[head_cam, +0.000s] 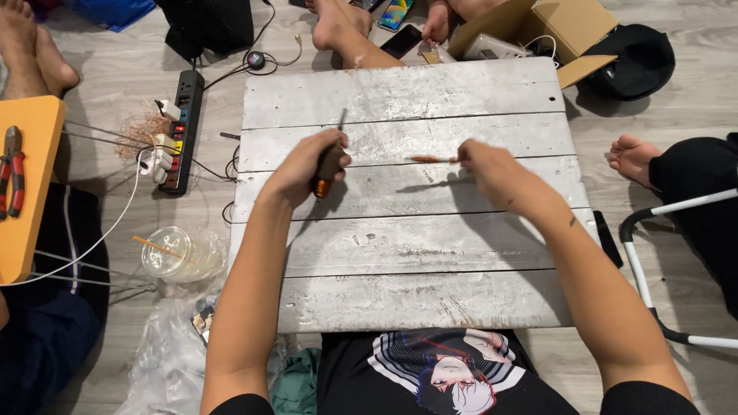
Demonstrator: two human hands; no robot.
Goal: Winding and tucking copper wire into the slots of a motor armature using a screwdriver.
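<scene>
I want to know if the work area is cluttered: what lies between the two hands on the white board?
In the head view, only bare board lies between the left hand, gripping a tool, and the right hand, apart from the thin orange piece it holds.

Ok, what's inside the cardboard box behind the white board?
The cardboard box lies open on its side, showing a pale grey device and a white cable; anything deeper is hidden.
</scene>
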